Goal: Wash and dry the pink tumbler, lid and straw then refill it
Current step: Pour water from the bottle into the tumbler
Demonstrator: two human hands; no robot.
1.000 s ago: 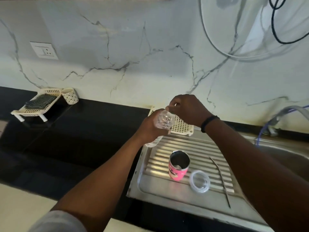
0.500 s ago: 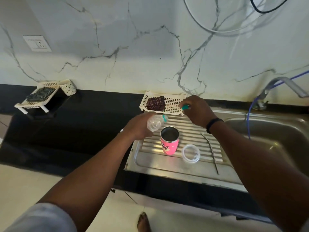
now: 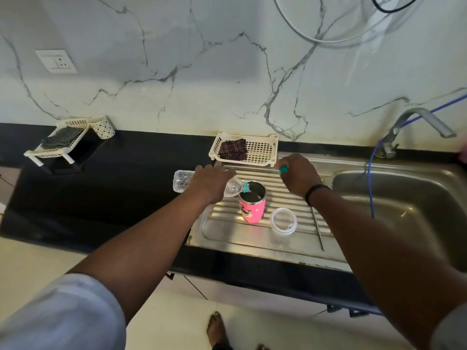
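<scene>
Left hand (image 3: 211,182) grips the clear bottle (image 3: 182,181) tipped on its side, mouth over the open pink tumbler (image 3: 252,207) upright on the draining board (image 3: 227,231), lid (image 3: 283,220) and straw (image 3: 318,229) lying beside, right hand (image 3: 298,174) pinching the teal cap (image 3: 283,169).

The left hand (image 3: 211,182) tipped the clear bottle (image 3: 182,181) down until its mouth sat over the pink tumbler (image 3: 252,207). The right hand (image 3: 298,174) moved away with the green cap (image 3: 283,169). Water maybe started pouring.
</scene>
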